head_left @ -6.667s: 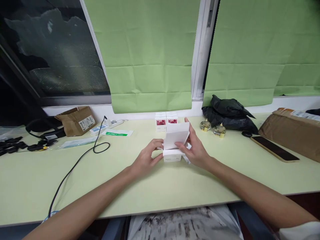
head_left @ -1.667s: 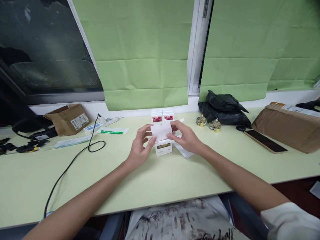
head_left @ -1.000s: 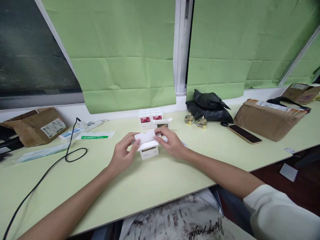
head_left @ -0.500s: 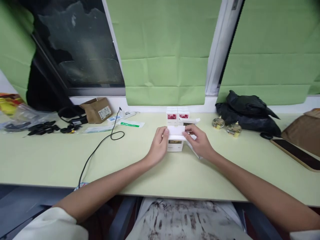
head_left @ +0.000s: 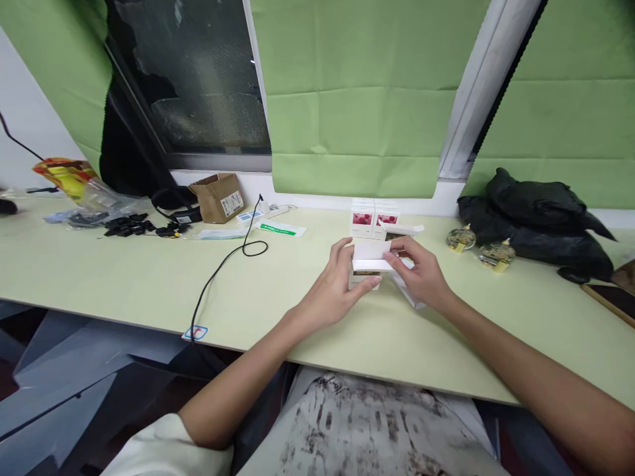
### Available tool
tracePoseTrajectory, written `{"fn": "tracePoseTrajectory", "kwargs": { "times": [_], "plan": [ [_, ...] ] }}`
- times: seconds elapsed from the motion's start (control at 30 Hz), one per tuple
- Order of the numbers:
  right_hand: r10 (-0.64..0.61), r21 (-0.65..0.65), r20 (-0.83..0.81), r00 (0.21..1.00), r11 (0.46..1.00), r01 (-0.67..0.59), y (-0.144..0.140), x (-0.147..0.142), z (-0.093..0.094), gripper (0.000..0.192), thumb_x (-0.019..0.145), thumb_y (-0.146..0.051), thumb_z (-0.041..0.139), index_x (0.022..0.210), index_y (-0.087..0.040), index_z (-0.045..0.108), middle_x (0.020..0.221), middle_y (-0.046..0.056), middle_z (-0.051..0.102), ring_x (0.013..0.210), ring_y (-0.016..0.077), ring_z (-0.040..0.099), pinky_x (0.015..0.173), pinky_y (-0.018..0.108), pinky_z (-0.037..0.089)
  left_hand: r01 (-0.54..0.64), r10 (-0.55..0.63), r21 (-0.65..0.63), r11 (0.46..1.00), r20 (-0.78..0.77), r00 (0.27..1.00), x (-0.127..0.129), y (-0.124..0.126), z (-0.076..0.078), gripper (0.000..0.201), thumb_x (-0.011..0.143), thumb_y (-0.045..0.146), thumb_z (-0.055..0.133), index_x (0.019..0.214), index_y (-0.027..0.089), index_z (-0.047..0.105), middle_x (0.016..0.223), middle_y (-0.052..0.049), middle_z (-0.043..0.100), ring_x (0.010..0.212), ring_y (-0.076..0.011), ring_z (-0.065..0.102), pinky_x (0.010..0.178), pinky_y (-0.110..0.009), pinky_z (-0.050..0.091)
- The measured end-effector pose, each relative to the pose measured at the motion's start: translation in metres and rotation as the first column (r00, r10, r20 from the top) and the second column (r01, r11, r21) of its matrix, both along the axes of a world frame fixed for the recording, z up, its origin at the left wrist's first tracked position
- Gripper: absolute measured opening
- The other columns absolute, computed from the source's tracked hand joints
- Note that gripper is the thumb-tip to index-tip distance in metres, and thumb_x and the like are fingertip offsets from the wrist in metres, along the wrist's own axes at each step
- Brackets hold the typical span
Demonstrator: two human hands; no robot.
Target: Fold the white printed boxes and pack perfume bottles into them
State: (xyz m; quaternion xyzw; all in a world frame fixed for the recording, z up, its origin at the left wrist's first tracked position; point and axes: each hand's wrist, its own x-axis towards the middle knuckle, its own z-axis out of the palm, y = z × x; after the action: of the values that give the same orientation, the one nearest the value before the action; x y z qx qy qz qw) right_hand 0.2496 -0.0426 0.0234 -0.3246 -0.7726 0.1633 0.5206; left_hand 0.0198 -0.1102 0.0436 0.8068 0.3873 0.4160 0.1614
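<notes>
A small white box (head_left: 364, 277) stands on the pale green table (head_left: 149, 277) in front of me. My left hand (head_left: 333, 285) grips its left side and front. My right hand (head_left: 421, 275) holds the white top flap (head_left: 371, 254) down over the box from the right. A flat white card (head_left: 409, 295) lies under my right hand. Behind the box stand two white boxes with red flower pictures (head_left: 373, 219) and another white box with its flap up (head_left: 401, 231).
Two round gold-capped glass bottles (head_left: 479, 247) and a black bag (head_left: 538, 211) sit at the right, a phone (head_left: 610, 302) at the far right edge. A black cable (head_left: 225, 264), a brown carton (head_left: 218, 197), a green-striped packet (head_left: 278, 229) and black clips (head_left: 126, 225) lie at the left.
The white flap that stood up has been folded down onto the box. My view has swung from the right to the left; the hands stay on the box.
</notes>
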Motion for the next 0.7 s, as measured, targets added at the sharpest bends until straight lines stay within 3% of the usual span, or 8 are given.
{"fn": "tracePoseTrajectory", "kwargs": {
  "times": [0.1, 0.27, 0.4, 0.53, 0.7],
  "plan": [
    [-0.012, 0.014, 0.005, 1.000, 1.000, 0.012, 0.001, 0.001, 0.000, 0.018, 0.101, -0.042, 0.064, 0.106, -0.025, 0.069, 0.102, 0.005, 0.070, 0.093, 0.0235, 0.067, 0.088, 0.042, 0.058, 0.039, -0.038, 0.013, 0.999, -0.016, 0.999, -0.007, 0.010, 0.001, 0.058, 0.100, 0.047, 0.066, 0.148, 0.029, 0.039, 0.159, -0.015, 0.037, 0.148, -0.0319, 0.047, 0.120, -0.051, 0.048],
    [-0.028, 0.005, 0.011, 1.000, 1.000, 0.028, 0.004, 0.006, 0.000, 0.019, 0.099, -0.042, 0.067, 0.108, -0.025, 0.070, 0.105, 0.006, 0.073, 0.097, 0.0249, 0.070, 0.089, 0.043, 0.059, 0.062, -0.059, 0.055, 0.997, -0.046, 0.997, -0.004, 0.029, -0.007, 0.050, 0.100, 0.039, 0.066, 0.142, 0.027, 0.043, 0.151, -0.015, 0.043, 0.141, -0.0309, 0.052, 0.114, -0.050, 0.053],
    [-0.034, 0.019, 0.033, 0.999, 0.999, 0.033, 0.004, 0.007, 0.000, 0.018, 0.099, -0.041, 0.066, 0.108, -0.026, 0.071, 0.106, 0.006, 0.073, 0.099, 0.0256, 0.070, 0.088, 0.042, 0.060, -0.009, 0.010, 0.107, 0.994, -0.006, 1.000, 0.001, 0.038, -0.018, 0.046, 0.101, 0.034, 0.063, 0.140, 0.024, 0.043, 0.150, -0.017, 0.043, 0.143, -0.0315, 0.048, 0.115, -0.051, 0.051],
    [-0.035, 0.058, 0.052, 0.998, 0.998, 0.032, 0.003, 0.007, 0.002, 0.016, 0.100, -0.040, 0.065, 0.107, -0.026, 0.070, 0.105, 0.006, 0.073, 0.096, 0.0255, 0.069, 0.088, 0.044, 0.058, 0.003, -0.008, 0.156, 0.988, 0.027, 1.000, 0.003, 0.040, -0.024, 0.043, 0.101, 0.028, 0.061, 0.139, 0.023, 0.043, 0.156, -0.018, 0.036, 0.152, -0.0335, 0.037, 0.115, -0.052, 0.051],
    [-0.042, 0.062, 0.055, 0.998, 0.997, 0.039, 0.004, 0.009, 0.002, 0.015, 0.101, -0.039, 0.064, 0.106, -0.026, 0.070, 0.104, 0.005, 0.073, 0.095, 0.0251, 0.069, 0.088, 0.043, 0.058, 0.048, -0.061, 0.153, 0.987, 0.082, 0.995, 0.000, 0.042, -0.024, 0.038, 0.105, 0.021, 0.049, 0.142, 0.027, 0.041, 0.157, -0.016, 0.033, 0.145, -0.0281, 0.045, 0.100, -0.045, 0.062]
  ]
}}
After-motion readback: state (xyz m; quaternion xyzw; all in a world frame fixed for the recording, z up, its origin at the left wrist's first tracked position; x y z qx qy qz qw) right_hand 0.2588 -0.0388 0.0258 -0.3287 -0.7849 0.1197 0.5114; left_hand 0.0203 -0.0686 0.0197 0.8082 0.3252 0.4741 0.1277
